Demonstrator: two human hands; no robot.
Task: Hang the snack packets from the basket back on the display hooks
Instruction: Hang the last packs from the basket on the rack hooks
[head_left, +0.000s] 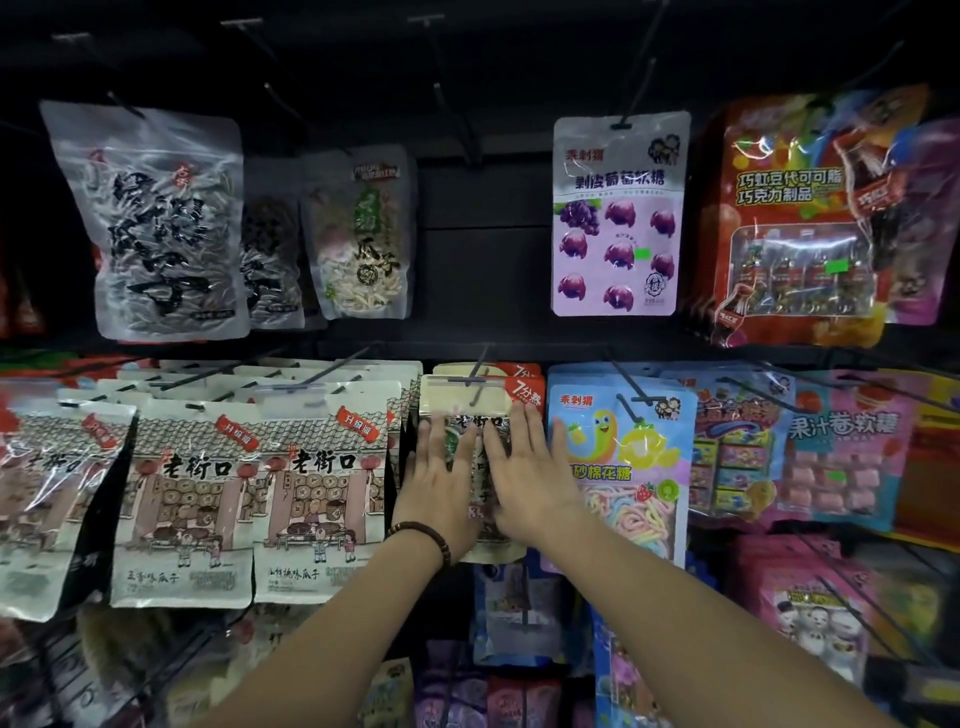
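A cream and dark snack packet (467, 397) with a red corner tag hangs on a black display hook (480, 370) in the middle row. My left hand (439, 480), with a bead bracelet on the wrist, lies flat on the packet's left half, fingers spread. My right hand (524, 478) lies flat on its right half, fingers apart. Both palms press against the packet's front; neither hand grips it. More packets of the same kind hang behind it. The basket is out of view.
Seed packets (317, 488) hang to the left, a blue candy packet (623, 457) to the right. Above hang a purple grape-candy packet (618, 218) and a bare hook (457, 124). Further packets fill the lower row.
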